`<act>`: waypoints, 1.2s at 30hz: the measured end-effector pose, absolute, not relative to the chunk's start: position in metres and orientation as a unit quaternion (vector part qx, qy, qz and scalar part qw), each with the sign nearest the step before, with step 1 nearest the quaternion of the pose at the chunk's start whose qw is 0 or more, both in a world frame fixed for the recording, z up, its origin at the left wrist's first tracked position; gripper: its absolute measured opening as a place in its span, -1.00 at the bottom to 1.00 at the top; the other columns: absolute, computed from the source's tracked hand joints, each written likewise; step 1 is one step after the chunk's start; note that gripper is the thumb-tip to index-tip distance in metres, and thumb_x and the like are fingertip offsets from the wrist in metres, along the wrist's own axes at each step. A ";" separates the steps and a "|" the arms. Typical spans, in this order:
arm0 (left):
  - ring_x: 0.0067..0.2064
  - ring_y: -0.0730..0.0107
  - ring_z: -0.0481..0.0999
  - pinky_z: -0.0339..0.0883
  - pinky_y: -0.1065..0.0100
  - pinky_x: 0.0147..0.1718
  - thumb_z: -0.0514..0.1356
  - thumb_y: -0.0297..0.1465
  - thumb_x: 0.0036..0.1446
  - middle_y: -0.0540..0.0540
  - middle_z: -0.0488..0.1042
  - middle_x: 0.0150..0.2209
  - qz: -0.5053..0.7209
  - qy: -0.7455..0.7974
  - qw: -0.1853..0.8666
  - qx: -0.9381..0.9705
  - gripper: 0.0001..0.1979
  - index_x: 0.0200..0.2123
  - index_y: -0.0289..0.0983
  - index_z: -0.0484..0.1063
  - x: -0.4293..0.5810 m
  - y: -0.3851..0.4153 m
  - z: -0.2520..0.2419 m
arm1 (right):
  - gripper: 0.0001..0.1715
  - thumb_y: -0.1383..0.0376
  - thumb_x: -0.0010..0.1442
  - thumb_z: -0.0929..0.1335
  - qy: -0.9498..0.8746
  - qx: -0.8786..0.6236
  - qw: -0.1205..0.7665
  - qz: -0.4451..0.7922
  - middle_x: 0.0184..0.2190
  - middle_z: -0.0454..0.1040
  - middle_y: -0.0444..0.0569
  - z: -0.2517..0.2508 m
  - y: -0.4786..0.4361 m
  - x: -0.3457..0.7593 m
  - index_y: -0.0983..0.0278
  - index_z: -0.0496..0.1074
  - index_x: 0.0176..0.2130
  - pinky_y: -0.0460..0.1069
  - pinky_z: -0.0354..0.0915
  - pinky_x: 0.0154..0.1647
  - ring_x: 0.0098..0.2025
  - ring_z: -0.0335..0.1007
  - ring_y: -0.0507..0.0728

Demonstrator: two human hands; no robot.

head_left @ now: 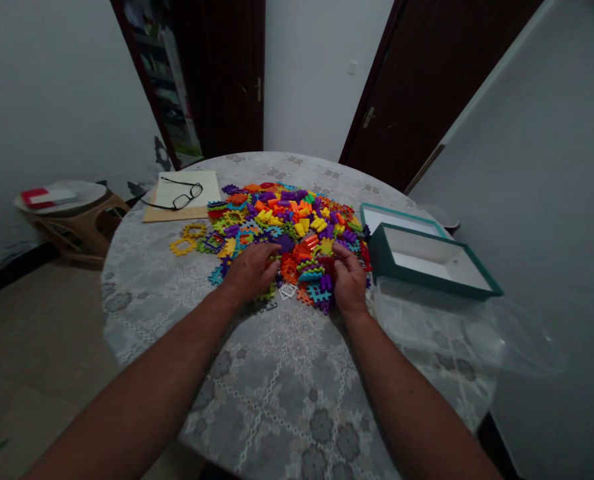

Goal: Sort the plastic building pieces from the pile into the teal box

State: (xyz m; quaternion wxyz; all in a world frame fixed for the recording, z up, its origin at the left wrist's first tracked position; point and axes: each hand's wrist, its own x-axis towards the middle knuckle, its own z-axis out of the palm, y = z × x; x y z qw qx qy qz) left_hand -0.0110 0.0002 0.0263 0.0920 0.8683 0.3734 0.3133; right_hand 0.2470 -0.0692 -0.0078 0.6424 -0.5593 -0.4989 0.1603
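Note:
A big heap of coloured plastic interlocking pieces (pixel 297 217) lies in the middle of a round table (pixel 277 373) with a patterned cloth. My left hand (pixel 251 270) lies palm down on the heap's near left edge, fingers stretched over the pieces. My right hand (pixel 349 280) rests on the near right edge, fingers curled into the orange, purple and blue pieces; whether it grips one is hidden. A small white piece (pixel 287 291) lies on the cloth between my hands.
A teal box (pixel 434 263) with its lid (pixel 399 217) stands right of the heap. A clear plastic bag (pixel 457 327) lies in front of it. Glasses (pixel 179 198) rest on paper at the back left. A stool (pixel 71 213) stands left; doors behind.

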 end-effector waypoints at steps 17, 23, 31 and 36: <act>0.06 0.00 0.57 0.42 -0.01 0.10 0.27 -0.31 0.42 -0.24 0.64 0.01 0.300 0.288 0.077 0.906 -0.74 0.10 -0.24 0.57 -0.004 -0.017 0.047 | -0.67 0.40 0.40 0.32 -0.739 -0.603 0.295 -0.057 0.05 0.61 0.16 0.063 -0.124 0.232 0.23 0.54 0.09 0.24 0.41 0.23 0.12 0.49 0.34; 0.06 -0.02 0.57 0.40 0.01 0.04 0.29 -0.30 0.39 -0.20 0.68 0.01 0.231 0.274 0.091 0.929 -0.72 0.12 -0.17 0.58 0.002 -0.021 0.039 | -0.72 0.38 0.39 0.36 -0.732 -0.634 0.247 -0.029 0.09 0.58 0.17 0.042 -0.117 0.233 0.23 0.53 0.06 0.22 0.45 0.18 0.12 0.49 0.33; 0.23 -0.10 0.47 0.34 -0.11 0.18 0.28 -0.30 0.39 -0.24 0.63 0.13 0.242 0.304 0.092 0.917 -0.68 0.17 -0.15 0.55 0.004 -0.023 0.036 | -0.74 0.34 0.39 0.41 -0.725 -0.634 0.266 -0.043 0.25 0.50 0.24 0.024 -0.108 0.236 0.26 0.58 0.06 0.33 0.37 0.34 0.30 0.39 0.39; 0.21 -0.08 0.47 0.35 -0.11 0.18 0.24 -0.36 0.39 -0.25 0.62 0.12 0.254 0.309 0.085 0.913 -0.72 0.12 -0.18 0.56 0.004 -0.019 0.034 | -0.83 0.34 0.38 0.44 -0.785 -0.571 0.239 -0.021 0.27 0.50 0.15 0.036 -0.116 0.228 0.19 0.62 -0.04 0.33 0.35 0.36 0.30 0.37 0.37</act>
